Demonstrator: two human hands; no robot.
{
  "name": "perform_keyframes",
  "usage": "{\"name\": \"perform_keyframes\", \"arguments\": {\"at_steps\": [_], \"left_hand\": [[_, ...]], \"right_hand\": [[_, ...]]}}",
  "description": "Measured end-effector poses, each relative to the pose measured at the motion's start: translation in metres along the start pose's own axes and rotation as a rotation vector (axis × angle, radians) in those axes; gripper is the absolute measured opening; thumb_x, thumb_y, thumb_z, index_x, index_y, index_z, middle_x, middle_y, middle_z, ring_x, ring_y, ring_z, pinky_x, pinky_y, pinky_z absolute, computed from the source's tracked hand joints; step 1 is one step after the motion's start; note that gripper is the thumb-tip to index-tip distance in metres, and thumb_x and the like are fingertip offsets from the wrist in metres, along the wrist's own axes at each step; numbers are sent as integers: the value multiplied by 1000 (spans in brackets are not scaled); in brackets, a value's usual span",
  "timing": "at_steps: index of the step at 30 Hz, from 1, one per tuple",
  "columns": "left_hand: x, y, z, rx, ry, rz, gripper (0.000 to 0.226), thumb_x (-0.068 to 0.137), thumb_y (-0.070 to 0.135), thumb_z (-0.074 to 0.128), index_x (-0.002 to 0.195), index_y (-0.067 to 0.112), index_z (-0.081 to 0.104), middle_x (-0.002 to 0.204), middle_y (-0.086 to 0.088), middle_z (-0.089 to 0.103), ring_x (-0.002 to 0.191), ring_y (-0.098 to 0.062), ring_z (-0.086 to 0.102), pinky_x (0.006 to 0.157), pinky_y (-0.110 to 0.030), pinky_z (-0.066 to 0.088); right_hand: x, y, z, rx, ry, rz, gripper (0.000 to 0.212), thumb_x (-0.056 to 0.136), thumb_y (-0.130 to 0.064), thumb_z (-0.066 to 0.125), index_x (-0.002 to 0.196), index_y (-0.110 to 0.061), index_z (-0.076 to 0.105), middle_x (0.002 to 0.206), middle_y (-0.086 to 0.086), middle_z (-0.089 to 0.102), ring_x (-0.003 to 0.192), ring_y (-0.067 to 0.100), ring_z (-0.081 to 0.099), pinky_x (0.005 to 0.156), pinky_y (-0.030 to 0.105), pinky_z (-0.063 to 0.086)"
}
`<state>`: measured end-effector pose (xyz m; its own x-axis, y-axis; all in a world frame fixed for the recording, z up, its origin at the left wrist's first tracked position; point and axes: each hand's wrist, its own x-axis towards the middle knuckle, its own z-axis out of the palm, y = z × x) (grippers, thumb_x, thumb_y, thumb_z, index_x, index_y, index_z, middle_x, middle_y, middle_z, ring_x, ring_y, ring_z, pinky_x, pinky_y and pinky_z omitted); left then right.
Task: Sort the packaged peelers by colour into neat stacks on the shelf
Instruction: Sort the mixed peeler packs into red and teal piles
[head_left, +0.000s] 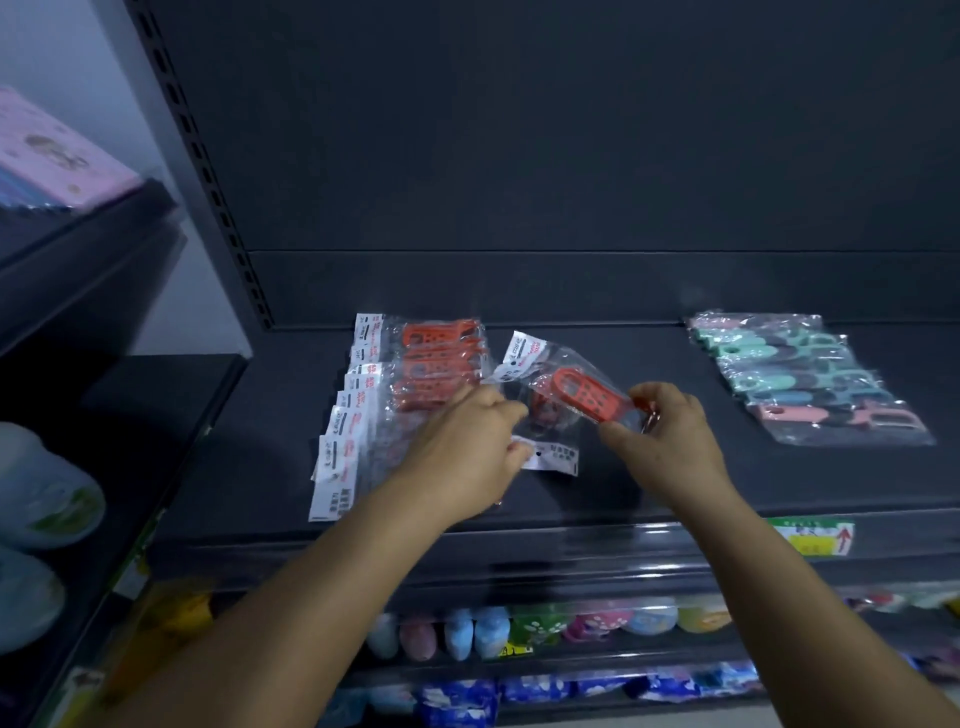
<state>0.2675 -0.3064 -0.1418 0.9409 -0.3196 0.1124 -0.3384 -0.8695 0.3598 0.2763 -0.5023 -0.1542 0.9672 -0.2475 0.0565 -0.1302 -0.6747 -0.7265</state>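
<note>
- Holding one red packaged peeler (584, 400) above the dark shelf (675, 467), the right hand (670, 431) pinches its right end.
- The left hand (467, 441) pinches the bag's left side (fingers curled).
- The red stack (410, 384) lies just left; the green and pink packs (800, 374) lie well apart, right.

On the dark grey shelf (623, 493), the stack (415, 384) at nine o'clock holds red-orange peelers under white header cards with red print, the held peeler (584, 395) at centre is the same red-orange in clear wrap, and the pile (800, 371) at three o'clock mixes mint green, dark grey and pink.
</note>
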Motion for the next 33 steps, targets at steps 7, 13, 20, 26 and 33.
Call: {"name": "perform_keyframes", "arguments": {"at_steps": [7,13,20,26,33], "left_hand": [[77,37,52,206,-208,-145,35,94,18,53,127,12,49,132,-11,44,119,-32,44,95,-42,41],[130,35,63,239,-103,-133,42,87,-1,46,127,12,48,131,-7,48,118,-30,49,95,-38,41],[176,4,53,225,-146,-100,63,82,-12,41,136,20,42,149,1,35,142,-21,25,114,-38,25],[184,4,31,-73,188,-282,54,75,-13,43,125,10,44,128,-8,49,118,-27,46,97,-31,38],[185,15,35,75,76,-76,49,90,22,49,138,15,42,144,1,42,133,-16,36,113,-29,25]], "right_hand": [[50,24,-16,-11,5,-1,44,79,-25,68,119,-16,53,114,4,44,84,16,48,79,24,36],[107,44,-29,-40,-7,2,48,81,-27,68,124,-15,51,124,9,44,94,24,53,83,23,35],[156,50,-36,-108,51,-123,45,84,-13,60,127,-10,47,132,12,39,113,33,50,95,30,38],[180,49,-33,-211,-154,-365,47,80,-10,65,125,-15,53,133,3,44,121,28,46,101,30,36],[188,30,3,-159,-339,-436,53,79,-22,70,128,-23,51,133,-4,46,121,22,43,100,23,30]]}}
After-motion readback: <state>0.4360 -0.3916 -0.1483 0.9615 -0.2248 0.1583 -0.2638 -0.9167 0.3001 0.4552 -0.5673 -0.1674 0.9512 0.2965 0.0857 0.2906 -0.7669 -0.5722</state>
